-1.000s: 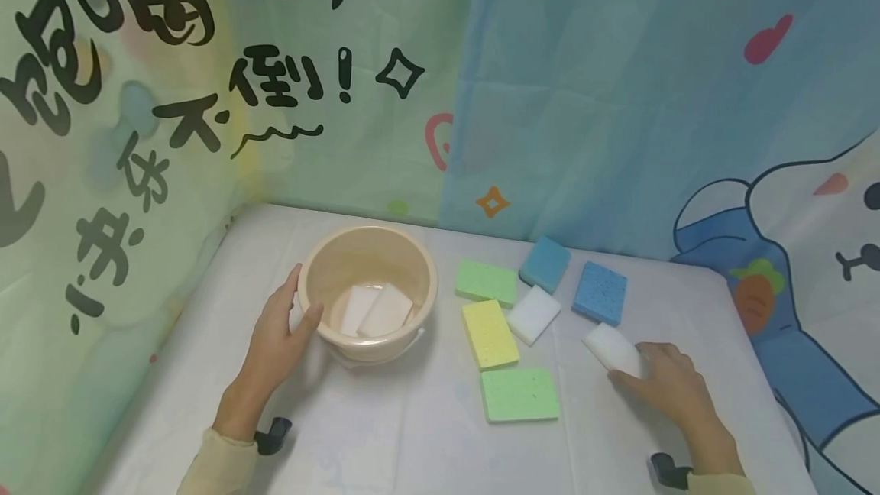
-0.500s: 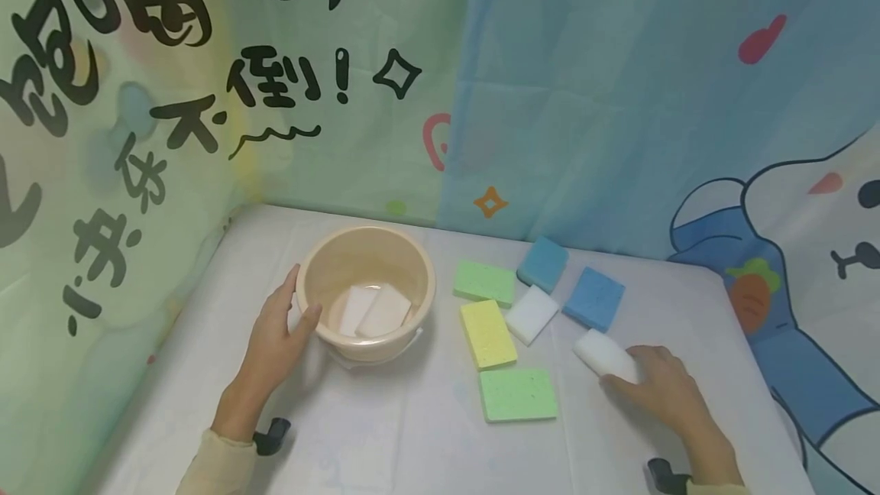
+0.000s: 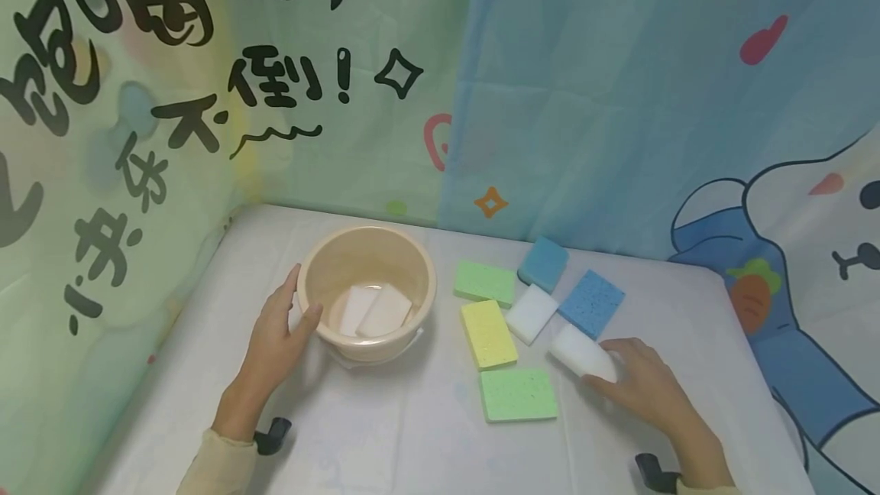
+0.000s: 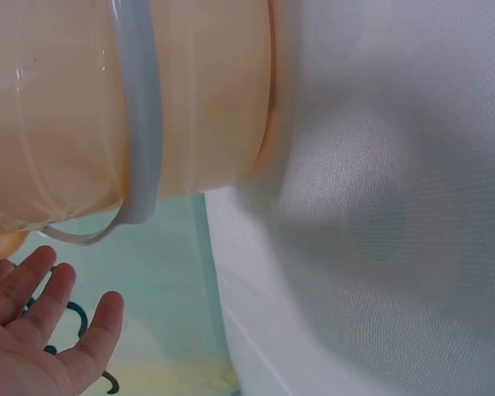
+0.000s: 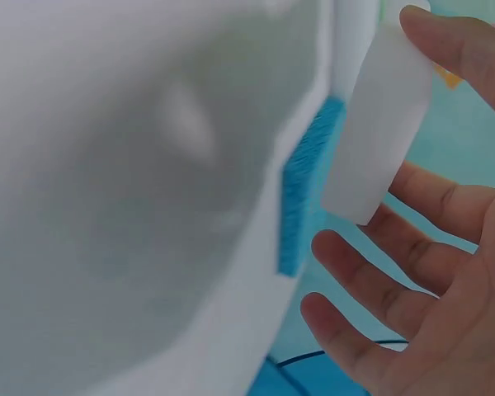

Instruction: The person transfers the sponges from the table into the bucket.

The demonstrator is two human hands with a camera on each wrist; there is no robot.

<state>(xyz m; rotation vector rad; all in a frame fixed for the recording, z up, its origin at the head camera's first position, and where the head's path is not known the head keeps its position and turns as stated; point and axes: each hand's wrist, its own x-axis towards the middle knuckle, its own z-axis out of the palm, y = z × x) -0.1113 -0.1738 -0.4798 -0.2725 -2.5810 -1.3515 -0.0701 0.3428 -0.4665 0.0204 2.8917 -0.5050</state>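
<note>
A beige plastic tub (image 3: pixel 412 250) stands left of centre with two white sponges (image 3: pixel 374 310) lying in its bottom. My left hand (image 3: pixel 283 315) rests flat against the tub's left wall, fingers straight; the left wrist view shows the tub (image 4: pixel 206 99) and those straight fingers (image 4: pixel 45 297). My right hand (image 3: pixel 622 373) holds a white sponge (image 3: pixel 580 352) just above the table, beside a blue sponge (image 3: pixel 591 298). In the right wrist view, thumb and fingers (image 5: pixel 371 272) pinch this white sponge (image 5: pixel 379 124).
More sponges lie on the white cloth between the hands: a green one (image 3: pixel 484 282), a second blue one (image 3: pixel 543 263), another white one (image 3: pixel 532 313), a yellow one (image 3: pixel 489 333) and a near green one (image 3: pixel 518 394). Printed curtains close off the back and left.
My right hand has moved left with the white sponge, closer to the blue and green sponges. The left hand and the tub have stayed put.
</note>
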